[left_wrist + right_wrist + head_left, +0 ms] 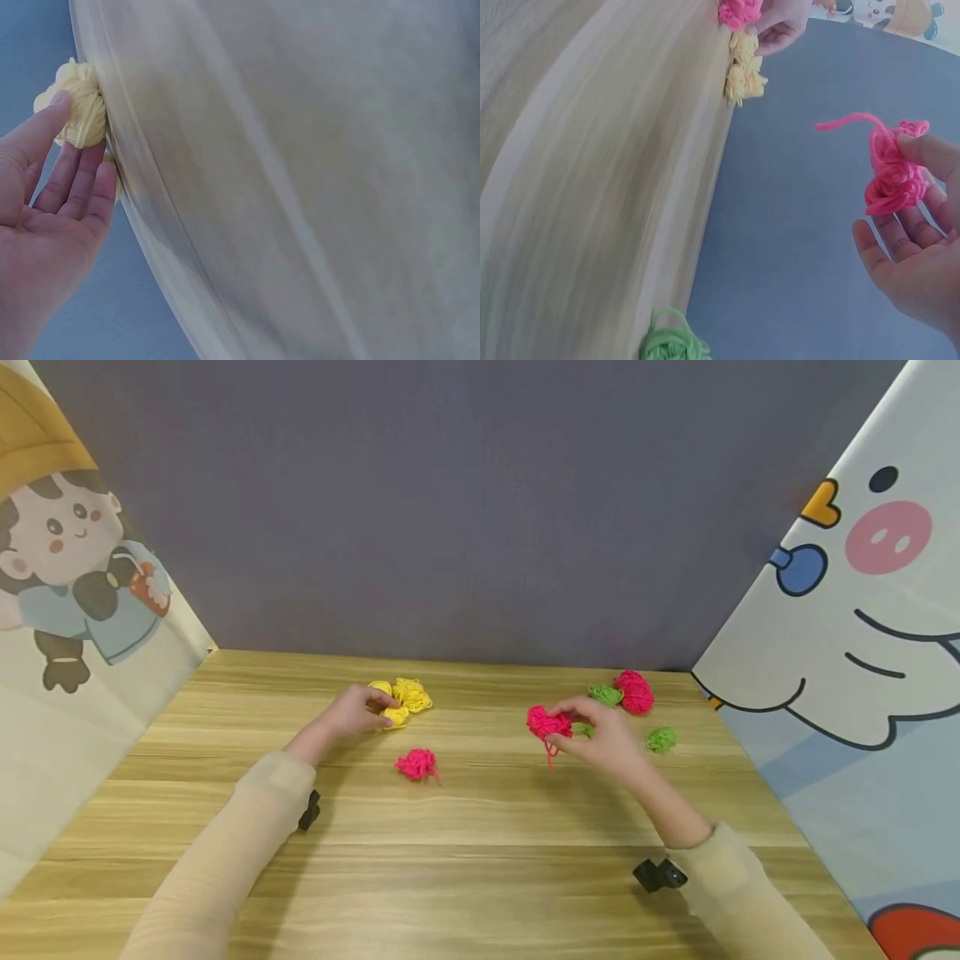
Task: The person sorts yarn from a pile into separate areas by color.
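At the back left of the table, my left hand has its thumb and fingers around a yellow yarn ball. Two more yellow yarn balls lie right beside it, one with loose strands. In the left wrist view the thumb lies on the yellow yarn. My right hand pinches a pink yarn ball between thumb and fingers, held above the table. A loose pink tail hangs from it, clearly seen on the pink ball in the right wrist view.
Another pink yarn ball lies front of the yellow group. Behind the right hand sit a larger pink ball and a green one; another green ball lies to the right. A grey panel borders the wooden table at the back.
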